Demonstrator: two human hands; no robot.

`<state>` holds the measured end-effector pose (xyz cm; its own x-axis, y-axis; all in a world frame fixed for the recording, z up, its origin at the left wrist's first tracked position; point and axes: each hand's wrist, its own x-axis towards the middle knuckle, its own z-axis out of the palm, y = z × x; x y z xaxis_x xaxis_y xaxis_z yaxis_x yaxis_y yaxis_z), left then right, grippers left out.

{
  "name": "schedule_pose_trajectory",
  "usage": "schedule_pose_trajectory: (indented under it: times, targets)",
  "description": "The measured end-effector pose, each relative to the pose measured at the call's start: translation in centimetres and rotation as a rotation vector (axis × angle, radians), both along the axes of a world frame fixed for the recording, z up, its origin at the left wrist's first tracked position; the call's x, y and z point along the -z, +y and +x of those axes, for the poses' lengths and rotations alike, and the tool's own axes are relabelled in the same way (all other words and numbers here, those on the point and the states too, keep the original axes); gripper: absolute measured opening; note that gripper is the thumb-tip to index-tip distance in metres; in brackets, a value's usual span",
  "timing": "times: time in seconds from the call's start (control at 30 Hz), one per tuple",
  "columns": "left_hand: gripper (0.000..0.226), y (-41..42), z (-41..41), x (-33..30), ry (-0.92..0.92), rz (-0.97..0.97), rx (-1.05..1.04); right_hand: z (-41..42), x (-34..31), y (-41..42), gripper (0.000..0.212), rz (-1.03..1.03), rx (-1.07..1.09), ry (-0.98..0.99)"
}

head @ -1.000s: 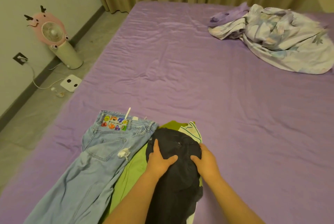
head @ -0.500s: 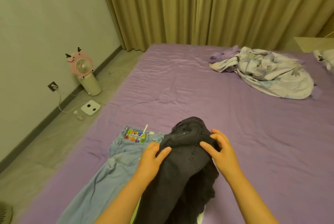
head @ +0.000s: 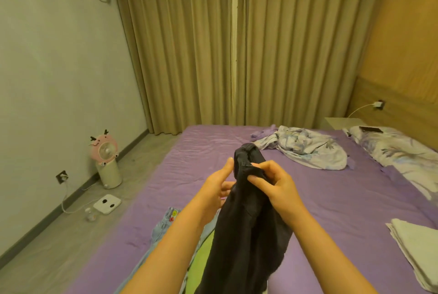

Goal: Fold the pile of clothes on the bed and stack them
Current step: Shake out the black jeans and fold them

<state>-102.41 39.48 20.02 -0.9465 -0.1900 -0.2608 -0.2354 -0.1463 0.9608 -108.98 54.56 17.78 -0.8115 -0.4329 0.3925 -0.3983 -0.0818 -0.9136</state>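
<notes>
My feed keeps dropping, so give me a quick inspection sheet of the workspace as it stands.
Surface: purple bed sheet, wrinkled.
Job's things: dark trousers held up off the bed; light blue jeans and a green garment lie beneath the arms; folded white cloth at the right edge.
Clutter: floral blanket bunched at the far side; floral pillow with a dark flat item on it.
Hands: right hand pinches the waistband; left hand beside the trousers, fingers straight.
Cables: white cord from the wall outlet; another by the headboard.
Surroundings: pink fan, white scale, drawn curtains.
</notes>
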Motion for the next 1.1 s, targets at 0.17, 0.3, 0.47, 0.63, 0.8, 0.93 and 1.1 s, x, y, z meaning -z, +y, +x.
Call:
schedule_pose_trajectory:
  times: [0.17, 0.3, 0.47, 0.63, 0.8, 0.93, 1.1]
  targets:
    - [0.034, 2.7, 4.9, -2.5, 0.081, 0.012, 0.041, 7.0, -2.5, 1.7, 0.016, 0.018, -0.057, 0.033]
    - [0.028, 4.6, 8.5, -2.7, 0.207, 0.024, 0.021, 11.1, -3.5, 4.5, 0.020, -0.019, -0.047, 0.026]
    - [0.020, 6.7, 11.3, -3.8, 0.396, -0.050, 0.128, 13.3, -6.5, 9.0, 0.027, 0.061, 0.179, 0.246]
    - [0.025, 8.4, 12.5, -7.5, 0.466, -0.118, 0.327, 13.4, -12.0, 13.6, 0.053, 0.318, 0.071, 0.272]
    - [0.031, 10.9, 12.3, -10.3, 0.499, -0.153, 0.333, 13.1, -15.0, 18.2, 0.018, 0.268, 0.036, 0.225]
    - [0.023, 14.8, 11.4, -10.8, 0.462, -0.362, 0.237, 13.1, -16.0, 21.9, 0.015, 0.229, 0.095, 0.237]
    - [0.036, 22.3, 10.9, -10.1, 0.529, -0.475, 0.236, 12.8, -16.0, 25.8, 0.010, 0.115, 0.188, 0.105]
